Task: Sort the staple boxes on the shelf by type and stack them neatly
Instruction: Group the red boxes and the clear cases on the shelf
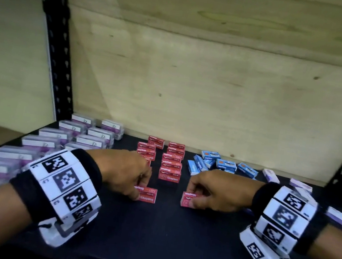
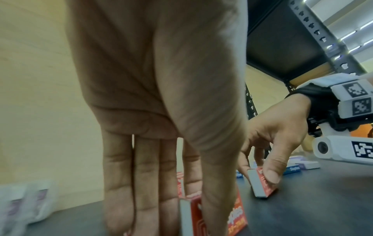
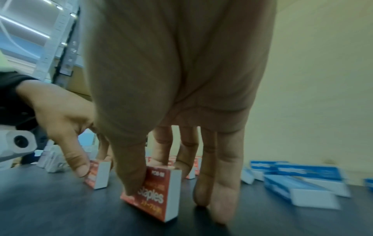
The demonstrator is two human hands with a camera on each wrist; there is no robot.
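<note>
**Two hands, two red boxes**

The left hand point(image 1: 128, 171) pinches a red staple box point(image 1: 147, 195) between its thumb and fingers. The fingers reach down over the box and the thumb presses its front. This box stands on its long edge on the dark shelf point(image 1: 160, 238), just in front of the red stacks point(image 1: 166, 162).

The right hand point(image 1: 213, 193) pinches a second red box point(image 1: 187, 199) the same way. In the right wrist view the thumb point(image 3: 131, 175) presses the printed face of that box point(image 3: 159, 196) and two fingers reach over its top. The other two fingers hang beside it and touch the shelf. The box leans a little, with one white end showing. It sits in front of the red stacks too, a bit to their right. The two held boxes are near each other but do not touch.

The red stacks stand in two rows in the middle of the shelf, close to the wooden back wall point(image 1: 217, 80).

To the left of the red stacks are clear cases with purple and white labels point(image 1: 52, 145), lined up in two rows.

To the right of the red stacks lie blue boxes point(image 1: 216, 163) in a messy heap, some flat and some tipped. Further right of them are a few loose pale purple boxes point(image 1: 300, 185).

All the boxes are shut, so I cannot tell what is inside them.
</note>
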